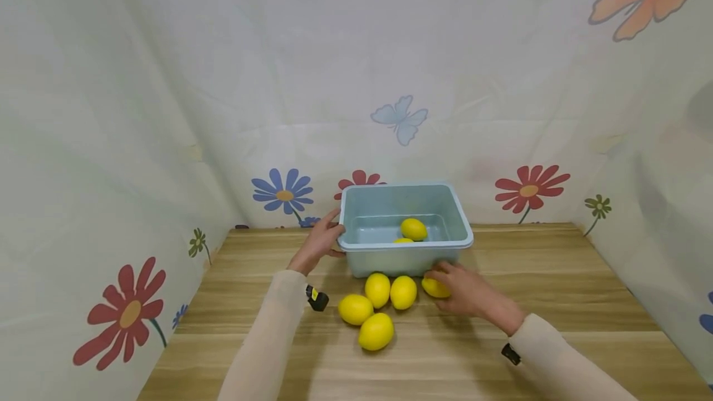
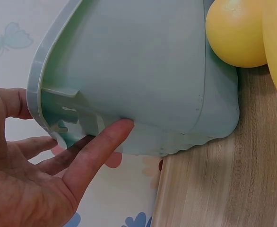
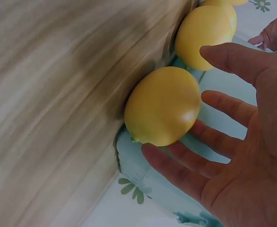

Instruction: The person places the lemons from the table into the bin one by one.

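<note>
A light blue plastic bin [image 1: 406, 260] stands on the table with lemons inside: one lemon [image 1: 414, 229] shows whole, another [image 1: 403, 241] only its top. My left hand [image 1: 319, 241] holds the bin's left rim; in the left wrist view, fingers [image 2: 98, 153] lie against the outer side below the rim. My right hand [image 1: 465, 289] reaches around a lemon [image 3: 163, 106] at the bin's front right. Its fingers are spread, some at the lemon's side, with the thumb apart from it. Left of that lemon lie several more, including one lemon [image 1: 403, 293] close to the bin.
The wood-grain table [image 1: 445, 357] ends behind the bin at a white curtain [image 1: 356, 67] printed with flowers and butterflies. Two lemons, one lemon [image 1: 356, 309] and another lemon [image 1: 375, 332], lie nearer the front, between the forearms.
</note>
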Tool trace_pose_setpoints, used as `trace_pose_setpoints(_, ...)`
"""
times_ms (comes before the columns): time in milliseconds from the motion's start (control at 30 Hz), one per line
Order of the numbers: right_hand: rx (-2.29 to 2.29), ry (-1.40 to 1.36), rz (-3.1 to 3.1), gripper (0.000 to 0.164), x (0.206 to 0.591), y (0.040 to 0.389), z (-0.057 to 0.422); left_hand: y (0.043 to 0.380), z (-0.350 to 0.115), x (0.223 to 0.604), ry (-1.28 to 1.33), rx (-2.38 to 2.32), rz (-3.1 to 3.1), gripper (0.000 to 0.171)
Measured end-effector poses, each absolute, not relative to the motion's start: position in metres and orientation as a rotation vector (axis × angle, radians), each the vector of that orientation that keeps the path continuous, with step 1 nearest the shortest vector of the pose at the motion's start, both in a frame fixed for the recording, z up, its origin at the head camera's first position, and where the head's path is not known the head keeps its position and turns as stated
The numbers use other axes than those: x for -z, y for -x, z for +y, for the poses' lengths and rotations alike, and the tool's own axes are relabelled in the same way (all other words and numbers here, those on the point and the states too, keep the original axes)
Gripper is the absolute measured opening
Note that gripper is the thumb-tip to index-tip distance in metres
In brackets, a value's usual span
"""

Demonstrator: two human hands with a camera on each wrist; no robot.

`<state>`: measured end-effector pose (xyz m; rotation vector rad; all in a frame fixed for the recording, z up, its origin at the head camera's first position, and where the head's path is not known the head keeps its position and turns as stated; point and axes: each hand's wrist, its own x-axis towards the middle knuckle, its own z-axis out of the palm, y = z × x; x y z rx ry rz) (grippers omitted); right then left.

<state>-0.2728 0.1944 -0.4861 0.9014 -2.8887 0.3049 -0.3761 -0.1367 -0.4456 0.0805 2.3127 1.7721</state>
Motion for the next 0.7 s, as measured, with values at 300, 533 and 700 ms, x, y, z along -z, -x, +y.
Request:
trace_pose_setpoints(300,-0.358,-0.909,-3.060,0.052,0.503,0.269,0.190,0.373,-0.138,0.447,-0.098,-1.766,2.305,0.060)
trace_pose_setpoints(533,-0.303,-1.018,-2.991,0.050,0.512,0.270,0.190,0.374,-0.138,0.445,-0.098,-1.758,2.287,0.060)
trace_pose_setpoints(700,-0.271,-1.081,-2.929,0.041,0.514,0.270,0.189,0.369,-0.138,0.434,-0.129,-1.717,2.283,0.061)
